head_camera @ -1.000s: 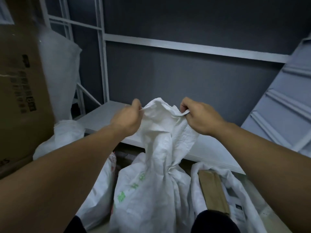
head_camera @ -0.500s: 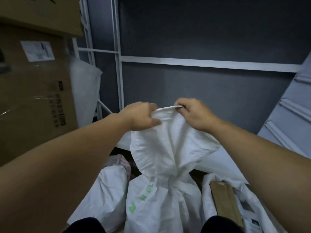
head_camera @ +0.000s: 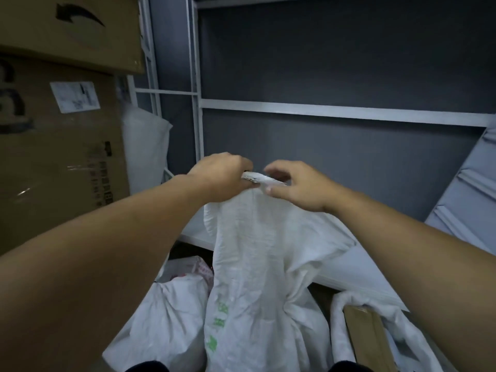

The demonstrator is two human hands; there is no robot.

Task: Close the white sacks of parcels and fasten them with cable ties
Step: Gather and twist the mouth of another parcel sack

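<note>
The rolled mouth of the white sack (head_camera: 257, 237) is gripped by the fingers (head_camera: 241, 165) of the left hand (head_camera: 222, 178) and loosely encircled by the right hand (head_camera: 298, 186); the hands have been drawn closer together. The creased, green-printed sack is hung at 6 o'clock, flanked by other sacks (head_camera: 166, 318). Cardboard boxes (head_camera: 61, 157) are stacked at 9 o'clock and white shelving (head_camera: 322, 110) is seen at 12.

Middle sack (head_camera: 255, 264): white woven, green print down the front; stands upright, cinched at mid-height, loose top pulled up with its rolled edge gripped in left hand (head_camera: 222, 178) and right hand (head_camera: 298, 186). Left sack (head_camera: 166, 318): slumps just beside it, crumpled. Right sack (head_camera: 402, 336): lies open, showing a brown parcel (head_camera: 367, 342) inside.
</note>
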